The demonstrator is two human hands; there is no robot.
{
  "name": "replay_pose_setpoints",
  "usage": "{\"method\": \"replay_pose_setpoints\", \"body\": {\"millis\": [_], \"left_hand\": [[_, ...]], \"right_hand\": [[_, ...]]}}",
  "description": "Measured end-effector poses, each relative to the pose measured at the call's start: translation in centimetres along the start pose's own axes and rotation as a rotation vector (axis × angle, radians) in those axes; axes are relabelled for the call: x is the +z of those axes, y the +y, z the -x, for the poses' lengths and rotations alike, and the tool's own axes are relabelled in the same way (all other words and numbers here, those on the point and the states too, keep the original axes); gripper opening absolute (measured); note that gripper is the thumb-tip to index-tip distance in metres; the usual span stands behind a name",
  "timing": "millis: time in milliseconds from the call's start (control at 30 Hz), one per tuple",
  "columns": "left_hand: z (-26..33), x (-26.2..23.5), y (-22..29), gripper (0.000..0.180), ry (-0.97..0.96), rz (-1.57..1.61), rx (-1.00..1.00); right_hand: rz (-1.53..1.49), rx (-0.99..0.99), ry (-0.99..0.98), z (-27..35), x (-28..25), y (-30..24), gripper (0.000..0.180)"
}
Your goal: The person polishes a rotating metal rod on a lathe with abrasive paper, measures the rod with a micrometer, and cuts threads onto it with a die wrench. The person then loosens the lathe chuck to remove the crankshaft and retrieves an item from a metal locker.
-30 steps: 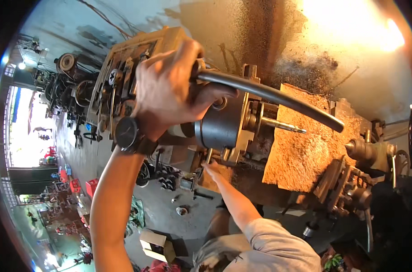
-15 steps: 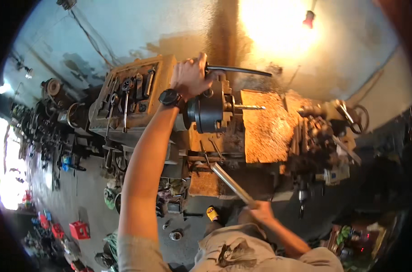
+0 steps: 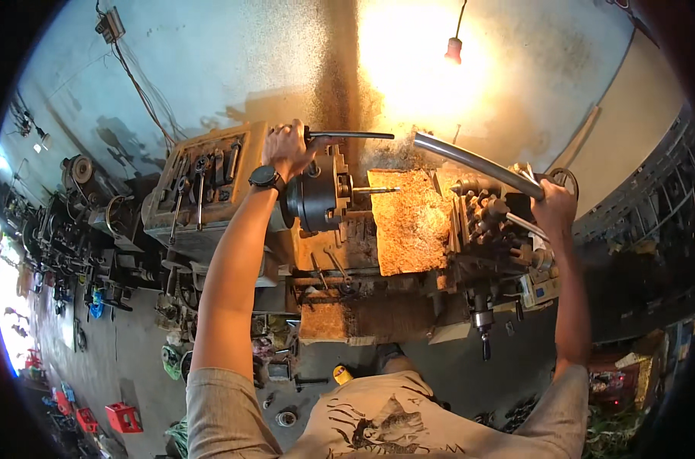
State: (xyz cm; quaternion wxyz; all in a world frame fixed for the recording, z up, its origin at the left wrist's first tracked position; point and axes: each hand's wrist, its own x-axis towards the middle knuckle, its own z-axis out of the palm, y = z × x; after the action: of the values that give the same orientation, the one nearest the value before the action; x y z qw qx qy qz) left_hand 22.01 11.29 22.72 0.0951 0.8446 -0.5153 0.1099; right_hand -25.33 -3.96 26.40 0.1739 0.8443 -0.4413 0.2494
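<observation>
My left hand [image 3: 284,147] is closed round the left end of a dark bar handle [image 3: 355,135], above the lathe chuck [image 3: 314,197]. The bar points right, and how it meets the chuck is hidden by the hand. A thin metal shaft [image 3: 376,190] sticks out of the chuck jaws to the right. Raised at the right, my right hand [image 3: 555,205] is wrapped round the lower end of a long steel pipe [image 3: 470,161]. The pipe slants up to the left, its far end near the bar's tip but apart from it.
Wrenches and ratchets [image 3: 202,180] lie on the headstock top [image 3: 244,153]. A brown board [image 3: 410,229] covers the lathe bed, with the tool post [image 3: 485,210] right of it. Two wrenches [image 3: 336,264] rest below the chuck. A red stool [image 3: 123,418] stands on the floor. A lit bulb [image 3: 454,50] hangs behind.
My right hand has lifted the steel pipe from low in front of my body up to the right, level with the bar. My left hand keeps its hold; the view has shifted.
</observation>
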Motion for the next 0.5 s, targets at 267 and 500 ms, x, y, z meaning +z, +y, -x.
{"method": "replay_pose_setpoints", "body": {"millis": [267,500], "left_hand": [[1.0,0.4,-0.4,0.085,0.213,-0.059,0.023],[-0.6,-0.9,0.9,0.086,-0.022,0.116,0.067]], "right_hand": [[-0.091,-0.115,-0.063,-5.6,5.7,-1.8,0.02],[-0.035,-0.254,-0.205,-11.4,12.4,-5.8,0.015]]}}
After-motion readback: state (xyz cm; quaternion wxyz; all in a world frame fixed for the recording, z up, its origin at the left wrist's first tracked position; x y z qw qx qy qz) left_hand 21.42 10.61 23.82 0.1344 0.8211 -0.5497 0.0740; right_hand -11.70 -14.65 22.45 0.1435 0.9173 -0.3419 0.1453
